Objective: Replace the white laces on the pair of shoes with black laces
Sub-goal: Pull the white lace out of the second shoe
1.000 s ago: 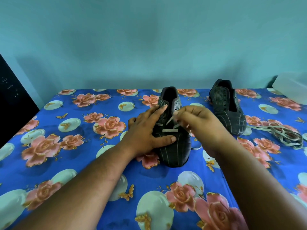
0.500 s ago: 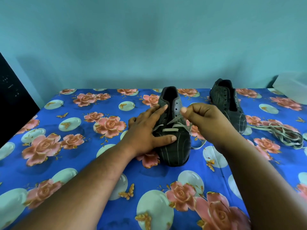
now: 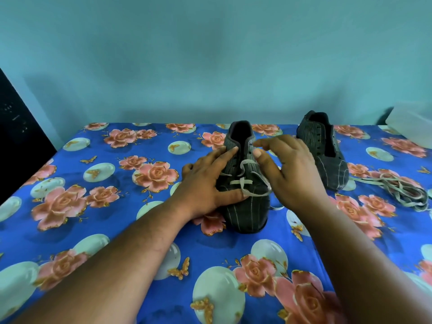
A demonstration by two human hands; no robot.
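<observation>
Head view: a flat surface covered by a blue floral cloth fills the lower half of the frame, printed with pink roses, pale ovals and small butterflies; whether it is a bed or a worktop under the cloth cannot be told. A plain teal wall stands behind it. A dark panel occupies the left edge, and a pale, blurred object sits at the far right corner.

Two bare forearms enter from the bottom edge. The near shoe, dark grey with thin pale stripes, lies at centre with its toe toward the camera and its opening toward the wall. The second shoe of the same pattern lies further back and to the right, apart from the first, with bare eyelets and no lace.

The left hand rests on the left side of the near shoe, fingers straight along the upper and thumb laid across the vamp, pressing the shoe down. The right hand hovers over the right side of the same shoe, fingers spread and relaxed, grasping nothing; thumb tip sits just above the eyelet row.

A white lace is threaded only through the lowest eyelets of the near shoe, loose loops lying across the vamp. A bundle of loose laces, pale grey-white, lies on the cloth right of the second shoe.
</observation>
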